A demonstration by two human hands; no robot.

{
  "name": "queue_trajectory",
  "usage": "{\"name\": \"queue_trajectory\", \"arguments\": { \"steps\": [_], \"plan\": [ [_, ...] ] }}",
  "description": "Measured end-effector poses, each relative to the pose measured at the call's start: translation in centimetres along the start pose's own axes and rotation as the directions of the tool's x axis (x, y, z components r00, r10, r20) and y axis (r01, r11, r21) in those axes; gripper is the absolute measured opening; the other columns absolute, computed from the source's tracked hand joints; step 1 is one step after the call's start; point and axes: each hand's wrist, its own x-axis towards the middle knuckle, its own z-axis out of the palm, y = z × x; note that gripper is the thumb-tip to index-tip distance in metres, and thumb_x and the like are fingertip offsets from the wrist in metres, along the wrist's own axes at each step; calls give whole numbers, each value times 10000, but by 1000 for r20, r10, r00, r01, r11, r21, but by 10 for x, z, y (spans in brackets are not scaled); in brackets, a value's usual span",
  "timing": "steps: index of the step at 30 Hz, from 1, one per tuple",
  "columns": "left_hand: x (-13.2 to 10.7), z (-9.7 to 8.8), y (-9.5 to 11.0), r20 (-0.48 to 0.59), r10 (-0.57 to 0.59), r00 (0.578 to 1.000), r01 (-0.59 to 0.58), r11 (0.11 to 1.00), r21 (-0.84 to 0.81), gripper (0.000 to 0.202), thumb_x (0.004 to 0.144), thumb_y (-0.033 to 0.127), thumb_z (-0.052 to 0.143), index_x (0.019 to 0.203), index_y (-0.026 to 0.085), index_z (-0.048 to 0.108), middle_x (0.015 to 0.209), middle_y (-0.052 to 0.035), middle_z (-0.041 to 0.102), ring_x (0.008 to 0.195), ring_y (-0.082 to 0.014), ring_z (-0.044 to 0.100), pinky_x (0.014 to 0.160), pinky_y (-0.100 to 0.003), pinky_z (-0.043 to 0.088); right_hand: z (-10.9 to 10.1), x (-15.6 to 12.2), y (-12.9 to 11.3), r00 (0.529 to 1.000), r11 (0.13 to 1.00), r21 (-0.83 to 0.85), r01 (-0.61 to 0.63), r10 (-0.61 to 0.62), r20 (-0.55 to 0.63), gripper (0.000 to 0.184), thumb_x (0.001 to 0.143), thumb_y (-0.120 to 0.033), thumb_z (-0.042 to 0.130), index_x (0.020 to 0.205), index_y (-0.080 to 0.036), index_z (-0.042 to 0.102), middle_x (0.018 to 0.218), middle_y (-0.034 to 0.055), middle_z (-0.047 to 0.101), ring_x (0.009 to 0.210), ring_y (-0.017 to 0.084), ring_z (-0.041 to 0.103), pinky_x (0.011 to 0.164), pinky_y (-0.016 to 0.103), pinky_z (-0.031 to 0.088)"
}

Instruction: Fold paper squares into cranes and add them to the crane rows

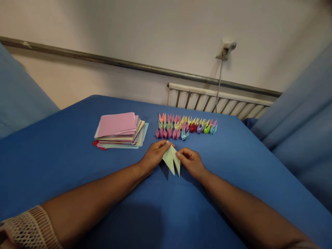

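Note:
A pale green folded paper (169, 160) is held up a little above the blue table, with two narrow points hanging down toward me. My left hand (155, 155) pinches its upper left part between thumb and fingers. On the other side, my right hand (190, 160) grips the right edge, the thumb lying on the paper. The fingertips behind the sheet are partly hidden. Just beyond my hands stand rows of small folded paper cranes (177, 126) in pink, yellow, green, red, purple and light blue.
A stack of coloured paper sheets (116, 125), pink on top, lies left of the cranes on the blue table cover (64, 145). Behind are a wall rail (124, 63), a radiator (199, 98) and a socket with a plugged cord (225, 50). Blue curtains (303, 114) hang at both sides.

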Motion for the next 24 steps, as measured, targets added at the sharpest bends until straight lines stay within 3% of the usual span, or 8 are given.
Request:
{"name": "queue_trajectory", "arguments": {
  "steps": [4, 12, 19, 24],
  "plan": [
    [1, 1, -4, 73, 0, 997, -2, 1000, 23, 349, 676, 430, 721, 821, 132, 611, 697, 9, 607, 622, -126, 536, 596, -238, 430, -1, 2, -3, 998, 998, 41, -41, 42, -40, 344, 754, -503, 641, 657, -180, 572, 527, -54, 510, 473, 83, 432, 487, 219, 350],
    [4, -1, -7, 65, 8, 998, -10, 1000, 30, 324, 662, 402, 740, 794, 138, 607, 680, 21, 594, 604, -119, 524, 590, -238, 430, 0, 1, -10, 999, 999, -18, -35, 36, 39, 367, 755, -514, 637, 625, -181, 551, 480, -63, 476, 434, 69, 402, 457, 211, 319],
    [3, -4, -4, 243, -60, 968, 138, 937, -321, 469, 839, 591, 520, 875, 139, 637, 804, -63, 661, 746, -181, 614, 733, -313, 485, -4, 5, -11, 992, 982, 173, -81, 95, -78, 378, 715, -532, 677, 660, -181, 548, 478, -72, 487, 378, 55, 360, 401, 208, 252],
    [4, -3, -8, 206, -58, 977, 113, 957, -267, 347, 806, 476, 644, 869, 135, 642, 768, -43, 659, 726, -162, 612, 715, -288, 476, -4, 5, -8, 991, 975, 219, -46, 73, -116, 357, 726, -508, 687, 682, -178, 556, 489, -72, 500, 383, 52, 380, 403, 200, 272]
  ]
}}
